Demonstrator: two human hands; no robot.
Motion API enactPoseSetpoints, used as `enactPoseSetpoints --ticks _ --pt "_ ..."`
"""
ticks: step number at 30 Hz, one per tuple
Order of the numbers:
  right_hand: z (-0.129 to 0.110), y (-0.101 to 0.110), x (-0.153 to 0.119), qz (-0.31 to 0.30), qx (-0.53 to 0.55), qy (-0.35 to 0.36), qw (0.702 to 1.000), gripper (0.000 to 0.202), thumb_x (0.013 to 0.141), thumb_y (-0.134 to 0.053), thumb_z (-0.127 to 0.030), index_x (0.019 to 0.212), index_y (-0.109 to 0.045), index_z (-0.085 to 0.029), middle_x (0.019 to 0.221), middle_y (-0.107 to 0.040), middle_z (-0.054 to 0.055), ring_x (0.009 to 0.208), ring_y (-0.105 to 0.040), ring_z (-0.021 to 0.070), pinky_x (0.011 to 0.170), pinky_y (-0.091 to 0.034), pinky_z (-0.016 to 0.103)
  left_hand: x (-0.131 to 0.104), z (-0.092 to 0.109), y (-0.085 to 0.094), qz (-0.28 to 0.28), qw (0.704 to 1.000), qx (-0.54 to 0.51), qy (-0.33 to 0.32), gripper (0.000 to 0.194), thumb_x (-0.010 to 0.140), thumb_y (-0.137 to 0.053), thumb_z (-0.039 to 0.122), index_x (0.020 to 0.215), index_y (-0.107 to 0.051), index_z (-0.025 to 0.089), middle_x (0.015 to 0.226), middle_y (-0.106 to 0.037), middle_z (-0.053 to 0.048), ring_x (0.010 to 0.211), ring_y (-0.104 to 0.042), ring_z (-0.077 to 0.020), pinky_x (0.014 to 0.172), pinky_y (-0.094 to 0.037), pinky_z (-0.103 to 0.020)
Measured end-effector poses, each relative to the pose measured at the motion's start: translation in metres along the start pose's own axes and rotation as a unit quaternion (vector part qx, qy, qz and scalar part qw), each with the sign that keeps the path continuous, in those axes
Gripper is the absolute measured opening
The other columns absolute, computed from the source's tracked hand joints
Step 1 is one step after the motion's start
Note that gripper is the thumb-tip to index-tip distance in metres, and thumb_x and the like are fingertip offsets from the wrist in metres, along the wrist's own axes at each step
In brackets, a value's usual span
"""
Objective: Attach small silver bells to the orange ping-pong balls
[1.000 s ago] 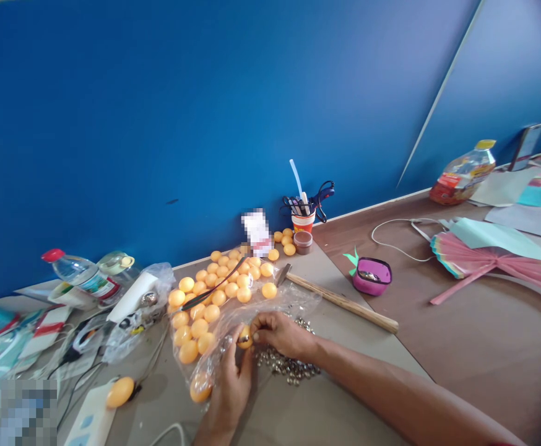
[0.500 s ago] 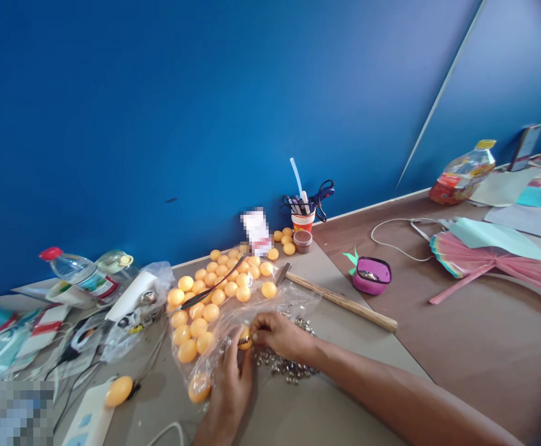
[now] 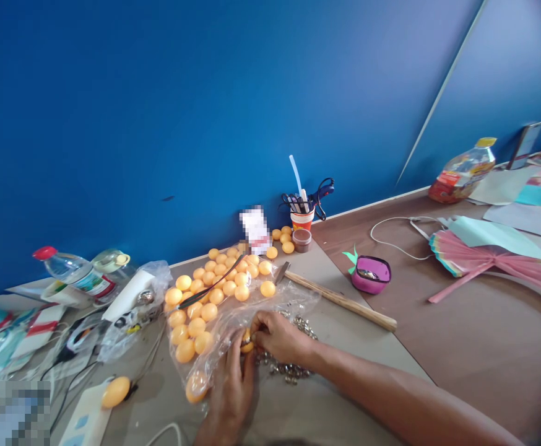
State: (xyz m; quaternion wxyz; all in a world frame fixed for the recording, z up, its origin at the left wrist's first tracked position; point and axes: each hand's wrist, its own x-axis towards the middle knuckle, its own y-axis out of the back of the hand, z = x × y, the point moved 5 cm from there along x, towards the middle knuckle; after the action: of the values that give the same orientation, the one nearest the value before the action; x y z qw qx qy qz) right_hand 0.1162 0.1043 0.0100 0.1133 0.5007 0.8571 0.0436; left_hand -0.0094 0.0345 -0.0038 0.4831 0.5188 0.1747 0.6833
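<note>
Between my two hands is a small orange ball [image 3: 247, 342] with something dark and metallic on it, too small to make out. My left hand [image 3: 233, 384] is closed around the ball from the left. With pinched fingers, my right hand [image 3: 275, 334] touches the ball's right side; what the fingertips grip is hidden. Several more orange balls [image 3: 215, 296] lie in and on a clear plastic bag [image 3: 233, 316] just beyond my hands. Under and beside my right wrist spreads a heap of small shiny metal pieces [image 3: 291, 371].
A wooden-handled hammer [image 3: 340, 300] lies beyond my right hand, near a purple pouch [image 3: 371, 275]. A cup of pens [image 3: 302, 218] stands by the blue wall. On the left are a red-capped bottle [image 3: 78, 272], cables and a power strip [image 3: 85, 418]; on the right, a pink fan [image 3: 493, 263].
The view has shifted very slightly. Both hands stay together at the ball, and my right fingers have turned a little on it.
</note>
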Motion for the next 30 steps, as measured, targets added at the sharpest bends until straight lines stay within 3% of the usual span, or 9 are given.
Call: enactPoseSetpoints --ticks 7,11,15,18,22,25,28,30 --pt "0.01 -0.004 0.006 0.008 0.063 -0.01 0.998 0.014 0.067 -0.05 -0.003 0.068 -0.051 -0.017 0.055 -0.054 -0.005 0.051 -0.05 0.0091 0.047 -0.035 0.018 0.003 -0.006 -0.005 -0.008 1.0 -0.023 0.018 0.034 0.091 -0.047 0.035 0.119 -0.056 0.019 0.108 -0.071 -0.013 0.101 -0.068 -0.0245 0.084 -0.058 -0.036" --pt "0.002 0.006 0.01 0.028 0.114 0.021 0.993 0.011 0.07 -0.05 -0.006 0.07 -0.052 -0.017 0.057 -0.053 -0.005 0.053 -0.05 0.0088 0.053 -0.039 0.02 0.006 -0.006 -0.002 0.014 0.999 -0.035 0.023 0.034 0.089 -0.048 0.036 0.117 -0.057 0.019 0.111 -0.07 -0.013 0.107 -0.065 -0.0257 0.089 -0.056 -0.039" --pt "-0.004 0.02 0.01 0.037 -0.004 0.105 0.994 0.015 0.069 -0.052 -0.004 0.073 -0.059 -0.016 0.066 -0.058 -0.002 0.061 -0.052 0.0104 0.058 -0.041 0.021 0.008 -0.008 -0.001 0.027 0.998 -0.045 0.034 0.034 0.089 -0.049 0.037 0.115 -0.056 0.017 0.109 -0.07 -0.014 0.106 -0.066 -0.0259 0.09 -0.056 -0.042" --pt "-0.009 0.025 0.007 0.048 -0.093 0.187 0.977 0.019 0.068 -0.052 -0.002 0.074 -0.063 -0.015 0.078 -0.064 0.002 0.072 -0.056 0.0125 0.068 -0.043 0.023 0.011 -0.011 0.002 0.035 0.998 -0.04 0.032 0.033 0.089 -0.049 0.034 0.117 -0.056 0.017 0.109 -0.069 -0.014 0.109 -0.064 -0.0257 0.092 -0.055 -0.042" --pt "-0.014 0.025 0.004 0.042 -0.116 0.218 0.968 0.026 0.067 -0.05 0.001 0.079 -0.066 -0.015 0.081 -0.066 0.002 0.073 -0.057 0.0124 0.07 -0.045 0.023 0.016 -0.011 0.006 0.039 0.998 -0.037 0.012 0.029 0.09 -0.047 0.028 0.114 -0.059 0.019 0.109 -0.069 -0.013 0.109 -0.063 -0.0248 0.091 -0.054 -0.04" --pt "-0.02 0.023 0.001 -0.019 -0.128 0.254 0.958 0.03 0.063 -0.045 0.003 0.076 -0.065 -0.015 0.076 -0.065 0.001 0.072 -0.057 0.0122 0.07 -0.045 0.022 0.018 -0.014 0.008 0.034 0.998 -0.043 0.037 0.028 0.09 -0.047 0.029 0.113 -0.059 0.018 0.109 -0.068 -0.012 0.106 -0.064 -0.0245 0.089 -0.055 -0.04" --pt "-0.028 0.018 -0.01 -0.121 -0.176 0.326 0.921 0.023 0.06 -0.049 0.001 0.066 -0.064 -0.016 0.081 -0.064 0.003 0.079 -0.057 0.0147 0.079 -0.044 0.026 0.02 -0.017 0.01 0.031 0.995 -0.055 0.07 0.028 0.09 -0.047 0.031 0.112 -0.057 0.018 0.108 -0.068 -0.012 0.103 -0.065 -0.0234 0.086 -0.056 -0.039" --pt "-0.031 0.015 -0.016 -0.147 -0.225 0.359 0.894 0.016 0.061 -0.055 -0.002 0.062 -0.063 -0.016 0.092 -0.064 0.005 0.087 -0.057 0.017 0.088 -0.041 0.029 0.021 -0.018 0.01 0.032 0.995 -0.061 0.074 0.027 0.09 -0.047 0.031 0.112 -0.056 0.018 0.106 -0.068 -0.011 0.101 -0.065 -0.0229 0.085 -0.056 -0.038"
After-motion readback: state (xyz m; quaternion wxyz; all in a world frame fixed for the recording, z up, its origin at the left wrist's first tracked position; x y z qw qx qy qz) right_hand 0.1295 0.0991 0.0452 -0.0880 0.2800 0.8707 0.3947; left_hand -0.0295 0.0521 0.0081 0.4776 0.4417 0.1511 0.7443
